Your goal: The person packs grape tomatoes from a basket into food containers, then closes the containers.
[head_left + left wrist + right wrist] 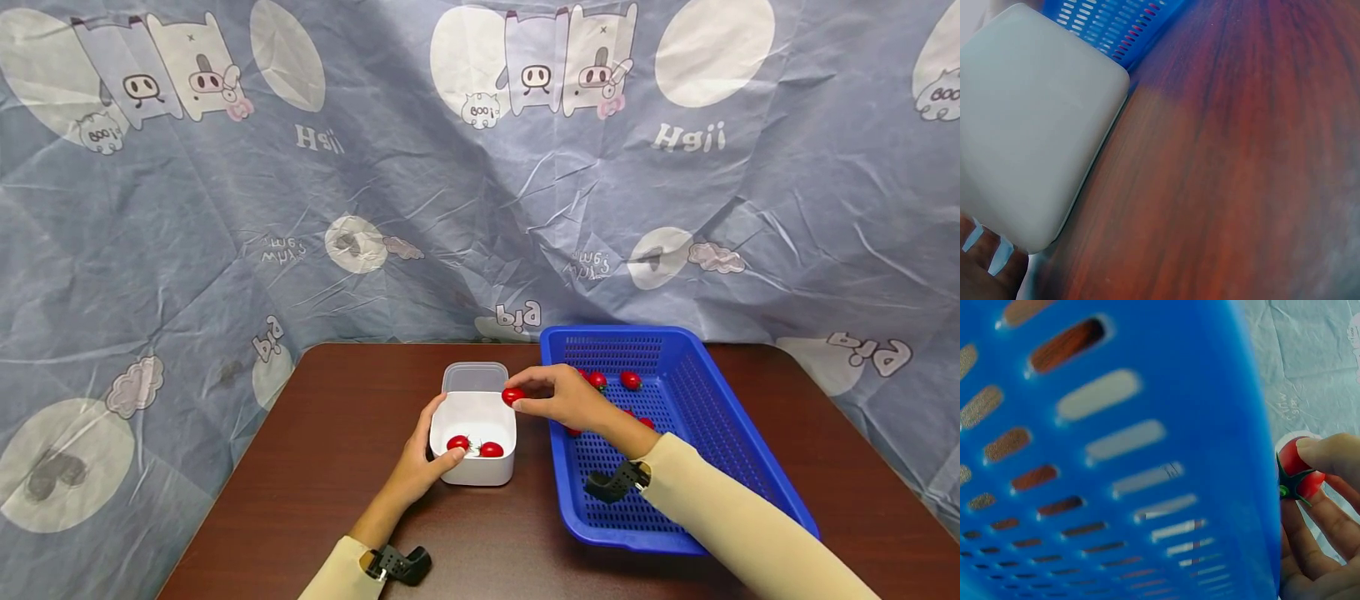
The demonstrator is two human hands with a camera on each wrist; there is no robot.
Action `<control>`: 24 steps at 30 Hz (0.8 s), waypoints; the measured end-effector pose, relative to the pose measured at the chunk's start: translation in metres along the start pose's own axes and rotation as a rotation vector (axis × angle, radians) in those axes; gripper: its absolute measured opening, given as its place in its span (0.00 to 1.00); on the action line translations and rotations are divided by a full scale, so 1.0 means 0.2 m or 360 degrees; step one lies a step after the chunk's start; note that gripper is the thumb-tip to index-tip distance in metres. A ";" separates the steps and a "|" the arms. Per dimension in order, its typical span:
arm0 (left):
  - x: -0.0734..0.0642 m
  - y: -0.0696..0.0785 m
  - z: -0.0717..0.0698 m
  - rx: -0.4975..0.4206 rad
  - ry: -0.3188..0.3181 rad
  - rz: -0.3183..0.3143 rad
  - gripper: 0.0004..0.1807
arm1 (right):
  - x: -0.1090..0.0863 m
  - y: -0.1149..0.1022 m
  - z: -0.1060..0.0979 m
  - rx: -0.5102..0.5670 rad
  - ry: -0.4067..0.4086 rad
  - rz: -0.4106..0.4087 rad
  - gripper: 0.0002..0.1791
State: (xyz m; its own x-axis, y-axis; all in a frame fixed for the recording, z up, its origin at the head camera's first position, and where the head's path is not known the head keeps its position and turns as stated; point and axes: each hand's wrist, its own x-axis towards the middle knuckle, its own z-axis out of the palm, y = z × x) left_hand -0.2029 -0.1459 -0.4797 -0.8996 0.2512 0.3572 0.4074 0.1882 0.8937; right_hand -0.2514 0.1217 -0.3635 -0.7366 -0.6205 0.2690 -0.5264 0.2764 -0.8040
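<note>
My right hand (pixel 558 398) pinches a red cherry tomato (pixel 512 396) between thumb and fingers, over the right rim of a white square container (pixel 480 472). In the right wrist view the held cherry tomato (pixel 1300 472) shows its green calyx. My left hand (pixel 420 458) grips the container at its left side, the thumb at the front rim. Inside lie two cherry tomatoes (pixel 491 450) with green stems. Only part of the left hand (pixel 991 262) shows in the left wrist view, against the container's wall (pixel 1035 125).
A blue perforated basket (pixel 750 442) stands on the right, with several cherry tomatoes (pixel 631 381) in it. Behind the container lies a translucent lid (pixel 475 367). The dark wooden table (pixel 322 433) meets a grey-blue patterned cloth (pixel 420 183) at its back edge.
</note>
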 end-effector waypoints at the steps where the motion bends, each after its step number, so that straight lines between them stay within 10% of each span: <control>1: 0.00 0.00 0.00 0.0004 0.0002 0.0004 0.46 | 0.00 0.00 0.00 -0.0008 -0.0010 -0.0004 0.15; 13: 0.01 -0.20 0.01 0.0017 0.0047 0.0038 0.46 | 0.00 0.01 0.05 -0.0030 -0.0090 -0.0042 0.15; 24: 0.00 -0.07 0.00 -0.0028 0.0032 0.0038 0.46 | 0.00 0.10 0.10 -0.0164 -0.0075 -0.0065 0.16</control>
State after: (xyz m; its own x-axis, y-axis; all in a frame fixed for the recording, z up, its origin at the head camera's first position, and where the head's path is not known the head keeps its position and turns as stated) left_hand -0.2090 -0.1476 -0.4915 -0.8928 0.2364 0.3835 0.4259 0.1654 0.8895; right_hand -0.2540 0.1128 -0.3909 -0.6940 -0.6661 0.2731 -0.5982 0.3224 -0.7336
